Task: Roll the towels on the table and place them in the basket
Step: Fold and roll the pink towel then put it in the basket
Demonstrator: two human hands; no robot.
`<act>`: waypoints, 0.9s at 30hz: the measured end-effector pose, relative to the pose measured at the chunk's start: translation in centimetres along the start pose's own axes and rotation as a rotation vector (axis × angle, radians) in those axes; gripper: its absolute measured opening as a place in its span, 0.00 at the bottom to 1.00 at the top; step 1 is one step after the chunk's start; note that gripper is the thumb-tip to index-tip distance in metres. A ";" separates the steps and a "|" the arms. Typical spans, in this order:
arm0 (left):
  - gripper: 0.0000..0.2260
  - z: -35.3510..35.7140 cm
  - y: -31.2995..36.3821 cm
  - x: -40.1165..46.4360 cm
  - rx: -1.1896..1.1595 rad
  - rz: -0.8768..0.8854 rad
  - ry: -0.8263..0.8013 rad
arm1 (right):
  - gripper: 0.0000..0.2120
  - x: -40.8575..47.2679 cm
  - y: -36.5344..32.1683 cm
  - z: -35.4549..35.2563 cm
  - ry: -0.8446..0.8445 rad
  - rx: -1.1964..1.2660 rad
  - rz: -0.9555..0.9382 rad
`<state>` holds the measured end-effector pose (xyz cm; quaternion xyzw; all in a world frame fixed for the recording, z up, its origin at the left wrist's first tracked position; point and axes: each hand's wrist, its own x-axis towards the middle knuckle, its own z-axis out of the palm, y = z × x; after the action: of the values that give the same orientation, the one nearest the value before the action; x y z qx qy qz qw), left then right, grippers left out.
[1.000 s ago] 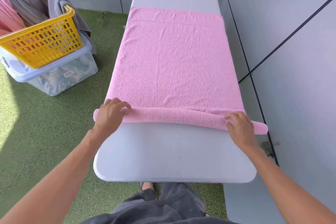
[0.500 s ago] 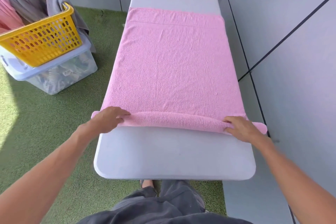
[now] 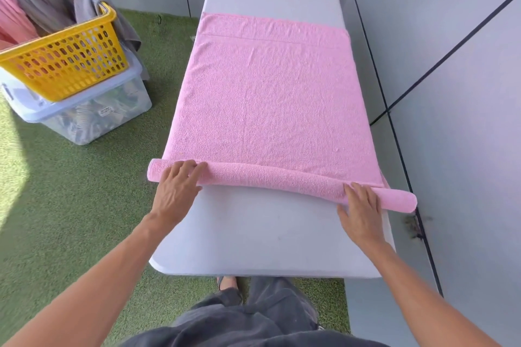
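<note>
Head view, left to right: yellow basket (image 3: 60, 63) on the turf well clear of the white table (image 3: 253, 234), left hand (image 3: 177, 186) then right hand (image 3: 362, 210), fingers straight, pressing the rolled near edge of the pink towel (image 3: 270, 98), whose roll overhangs both table sides.

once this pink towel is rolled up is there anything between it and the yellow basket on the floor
Nothing visible stands in the way. The pink towel lies on the table; the yellow basket sits left of it on a clear bin, with only open grass between. Grey and pink cloths already fill much of the basket.
</note>
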<state>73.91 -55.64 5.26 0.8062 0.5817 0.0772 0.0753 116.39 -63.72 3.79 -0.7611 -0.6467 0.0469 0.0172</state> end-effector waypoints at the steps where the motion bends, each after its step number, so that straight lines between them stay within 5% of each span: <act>1: 0.27 0.1 0.0 0.4 0.032 -0.016 -0.022 | 0.24 0.4 0.1 -0.3 0.001 0.021 0.000; 6: 0.15 -0.3 0.1 0.8 0.118 -0.060 -0.130 | 0.17 2.3 1.7 -2.2 -0.206 0.049 -0.032; 9: 0.16 -1.6 -1.0 1.6 0.001 -0.088 -0.372 | 0.16 3.2 2.2 -4.2 -0.455 0.154 -0.003; 11: 0.18 -2.3 -2.0 2.6 -0.212 -0.172 -0.482 | 0.17 3.1 1.9 -4.6 -0.402 0.341 0.072; 14: 0.16 -2.1 -1.7 2.6 -0.399 -0.228 -0.195 | 0.17 1.5 0.6 -3.3 0.032 0.396 0.117; 17: 0.14 -1.0 -0.3 0.6 -0.159 -0.050 0.135 | 0.14 -0.3 -0.7 -1.2 0.144 0.166 0.058; 21: 0.13 1.4 0.3 -1.1 -0.142 0.137 0.136 | 0.28 -0.6 -0.2 0.3 0.003 0.064 0.014; 24: 0.22 1.6 0.4 -0.1 -0.109 0.127 0.043 | 0.23 0.7 -0.2 -0.2 -0.032 0.100 0.042; 27: 0.17 -0.1 0.4 0.9 -0.122 0.041 -0.045 | 0.19 1.3 -0.1 -0.8 -0.071 0.084 0.038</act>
<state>74.57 -54.89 5.50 0.8135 0.5574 0.0960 0.1356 116.53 -62.41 4.50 -0.7696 -0.6300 0.1012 0.0254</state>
